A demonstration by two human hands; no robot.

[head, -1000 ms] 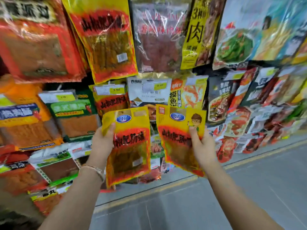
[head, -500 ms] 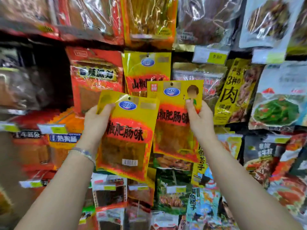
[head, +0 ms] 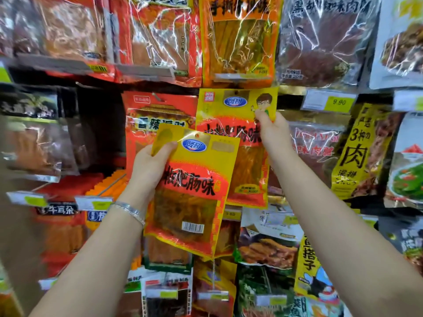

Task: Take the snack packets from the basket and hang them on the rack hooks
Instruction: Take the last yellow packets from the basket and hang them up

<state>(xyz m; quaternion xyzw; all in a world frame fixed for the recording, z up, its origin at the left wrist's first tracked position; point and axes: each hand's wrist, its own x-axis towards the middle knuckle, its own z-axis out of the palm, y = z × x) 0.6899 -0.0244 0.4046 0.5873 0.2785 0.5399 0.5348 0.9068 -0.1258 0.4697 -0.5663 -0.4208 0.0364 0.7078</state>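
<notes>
Upper packet [head: 229, 115] is up against the rack's [head: 100, 124] middle rows, right hand [head: 272, 129] pinching its top right corner. Lower packet [head: 192, 191] hangs tilted from the left hand [head: 148, 165], thumb and fingers clamped on its top left corner, overlapping the upper packet's lower left edge.

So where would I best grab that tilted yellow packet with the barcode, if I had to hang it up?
Take the packet by its flat yellow top strip, pinched front and back at a corner, coming from the side. It hangs tilted from the left hand, which pinches that upper left corner, leaving the hang hole free. The clear lower window looks slick and full.
</notes>
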